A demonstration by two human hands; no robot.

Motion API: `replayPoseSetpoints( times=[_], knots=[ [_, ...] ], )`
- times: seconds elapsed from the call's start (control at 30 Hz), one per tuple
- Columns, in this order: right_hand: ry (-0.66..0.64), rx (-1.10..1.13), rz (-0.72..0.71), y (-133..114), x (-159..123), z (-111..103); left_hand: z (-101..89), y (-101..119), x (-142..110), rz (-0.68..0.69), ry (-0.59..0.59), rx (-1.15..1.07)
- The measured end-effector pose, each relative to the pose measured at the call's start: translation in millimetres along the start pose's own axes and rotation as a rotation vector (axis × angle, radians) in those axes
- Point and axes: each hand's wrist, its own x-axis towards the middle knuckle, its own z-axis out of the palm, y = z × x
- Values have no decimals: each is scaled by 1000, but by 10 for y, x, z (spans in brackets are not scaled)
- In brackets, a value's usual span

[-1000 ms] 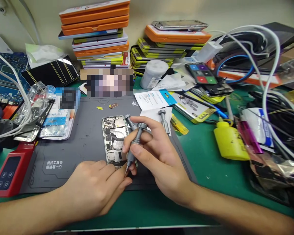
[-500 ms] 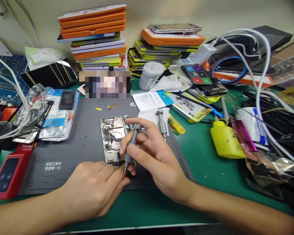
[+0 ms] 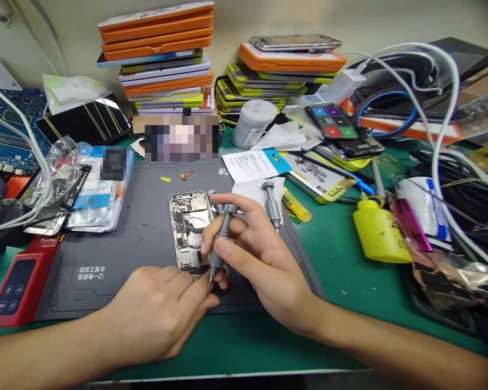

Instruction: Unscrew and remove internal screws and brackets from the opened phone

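Head view: opened phone (image 3: 197,225) lies innards-up on the grey mat (image 3: 134,216), approx. 10 o'clock from my R hand (image 3: 268,260), which pinches a screwdriver (image 3: 216,264) btwn thumb & fingers, tip down. My L hand (image 3: 158,303) is bunched at the phone's 6 o'clock end; can't tell what, if anything, it grips. Vs. a sec ago the screwdriver's a bit steeper, tip at the same spot, so prob. still mid-step there. Spare screwdriver (image 3: 271,203) lies untouched, approx. 12 o'clock from R hand.
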Motion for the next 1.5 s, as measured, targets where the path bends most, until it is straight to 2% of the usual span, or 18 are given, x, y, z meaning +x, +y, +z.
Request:
replayPoseSetpoints(
  times=[0.73, 1.5],
  knots=[
    [-53, 84, 62, 14, 24, -34, 6, -2, -2, -3, -22, 13],
    [-59, 74, 70, -2, 37, -56, 0, 5, 14, 5, -28, 43]
  ],
)
